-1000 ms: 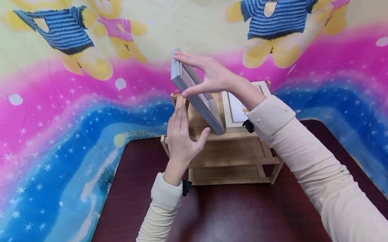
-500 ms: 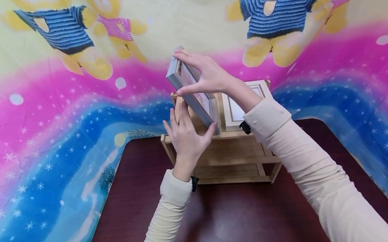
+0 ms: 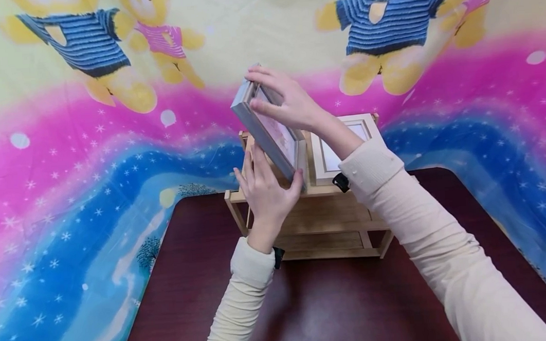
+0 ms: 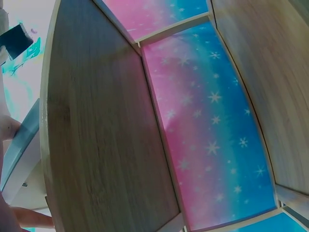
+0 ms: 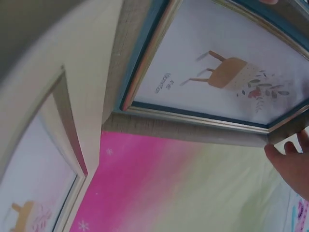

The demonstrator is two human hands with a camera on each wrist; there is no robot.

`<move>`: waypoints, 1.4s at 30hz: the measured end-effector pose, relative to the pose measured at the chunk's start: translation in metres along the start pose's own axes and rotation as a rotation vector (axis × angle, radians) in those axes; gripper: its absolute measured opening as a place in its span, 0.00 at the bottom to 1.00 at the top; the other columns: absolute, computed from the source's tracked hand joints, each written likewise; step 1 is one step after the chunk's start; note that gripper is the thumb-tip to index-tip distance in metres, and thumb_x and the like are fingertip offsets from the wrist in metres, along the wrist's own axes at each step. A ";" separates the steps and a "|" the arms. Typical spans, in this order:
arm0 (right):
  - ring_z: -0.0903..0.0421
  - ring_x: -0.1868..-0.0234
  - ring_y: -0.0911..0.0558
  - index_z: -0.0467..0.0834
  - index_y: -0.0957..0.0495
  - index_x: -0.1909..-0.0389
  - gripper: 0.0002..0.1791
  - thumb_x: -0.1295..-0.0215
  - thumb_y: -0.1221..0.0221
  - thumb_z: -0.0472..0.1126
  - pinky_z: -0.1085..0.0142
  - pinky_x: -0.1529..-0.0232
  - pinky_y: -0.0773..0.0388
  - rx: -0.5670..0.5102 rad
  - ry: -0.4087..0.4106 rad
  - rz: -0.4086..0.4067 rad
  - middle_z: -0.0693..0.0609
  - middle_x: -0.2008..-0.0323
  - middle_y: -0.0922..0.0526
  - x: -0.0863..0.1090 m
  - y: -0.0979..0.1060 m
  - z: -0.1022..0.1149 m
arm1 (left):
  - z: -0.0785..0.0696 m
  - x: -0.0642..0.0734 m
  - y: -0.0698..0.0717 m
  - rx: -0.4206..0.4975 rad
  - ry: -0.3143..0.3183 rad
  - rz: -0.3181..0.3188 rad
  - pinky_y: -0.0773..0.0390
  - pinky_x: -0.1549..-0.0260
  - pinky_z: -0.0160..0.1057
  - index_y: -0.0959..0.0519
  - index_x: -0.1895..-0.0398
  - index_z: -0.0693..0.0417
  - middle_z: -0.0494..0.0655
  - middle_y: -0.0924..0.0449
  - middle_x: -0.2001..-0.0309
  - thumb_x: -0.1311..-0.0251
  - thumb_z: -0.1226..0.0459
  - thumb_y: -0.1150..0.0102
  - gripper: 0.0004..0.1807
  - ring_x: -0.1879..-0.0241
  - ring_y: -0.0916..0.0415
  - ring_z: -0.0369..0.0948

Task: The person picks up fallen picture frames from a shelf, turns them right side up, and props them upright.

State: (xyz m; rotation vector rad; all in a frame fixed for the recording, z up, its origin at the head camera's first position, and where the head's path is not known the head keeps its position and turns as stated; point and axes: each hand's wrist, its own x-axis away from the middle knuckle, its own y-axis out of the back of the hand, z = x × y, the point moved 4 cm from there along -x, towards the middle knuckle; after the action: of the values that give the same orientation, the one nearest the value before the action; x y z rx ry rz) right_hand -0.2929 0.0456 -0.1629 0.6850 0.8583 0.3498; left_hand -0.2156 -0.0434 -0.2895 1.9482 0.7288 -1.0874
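Note:
A grey-blue picture frame (image 3: 273, 132) stands on edge, leaning, over the top shelf of a wooden rack (image 3: 328, 211). My right hand (image 3: 288, 98) holds its upper end, fingertips on the top edge and thumb at the front side. In the right wrist view, fingers (image 5: 285, 162) reach the frame's corner, and the frame (image 5: 203, 72) shows a chair-and-leaves print. Lower down, my left hand (image 3: 271, 196) grips the near side, thumb on the front border and fingers along the back. In the left wrist view the frame (image 4: 21, 145) appears only as a strip at the left.
A white picture frame (image 3: 320, 160) lies on the rack's top shelf at the right, partly hidden by my right forearm. The rack stands on a dark red-brown table (image 3: 335, 301). Behind hangs a printed cloth (image 3: 196, 118) with bears and snowflakes.
My left hand has moved right, and its thumb has come onto the frame's lower border. The frame's top has swung slightly left, turning its front more into view. My right thumb has shifted up.

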 end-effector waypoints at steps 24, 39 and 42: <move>0.58 0.34 0.45 0.51 0.64 0.29 0.47 0.42 0.50 0.62 0.59 0.37 0.44 -0.292 -0.575 0.105 0.49 0.31 0.49 -0.018 -0.003 -0.012 | 0.003 0.004 0.000 0.017 -0.065 -0.093 0.47 0.46 0.67 0.53 0.32 0.55 0.56 0.38 0.37 0.63 0.50 0.34 0.55 0.40 0.37 0.52; 0.58 0.50 0.31 0.46 0.43 0.39 0.40 0.46 0.48 0.66 0.62 0.49 0.31 -0.221 -0.614 0.043 0.49 0.47 0.32 -0.021 -0.004 -0.006 | 0.023 -0.010 0.010 0.079 -0.105 -0.016 0.42 0.47 0.64 0.50 0.32 0.57 0.59 0.30 0.44 0.61 0.52 0.37 0.52 0.43 0.33 0.50; 0.58 0.51 0.30 0.45 0.43 0.39 0.41 0.46 0.48 0.67 0.64 0.51 0.30 -0.214 -0.630 0.022 0.50 0.48 0.32 -0.021 -0.005 -0.004 | 0.028 -0.012 0.011 0.102 -0.110 0.002 0.42 0.46 0.63 0.51 0.32 0.57 0.59 0.29 0.45 0.61 0.52 0.37 0.52 0.44 0.32 0.49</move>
State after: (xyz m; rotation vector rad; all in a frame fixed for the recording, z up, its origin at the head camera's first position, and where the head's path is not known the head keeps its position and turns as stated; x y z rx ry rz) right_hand -0.3089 0.0318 -0.1563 0.5563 0.2099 0.2189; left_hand -0.2246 -0.0744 -0.2844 1.9558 0.6221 -1.2417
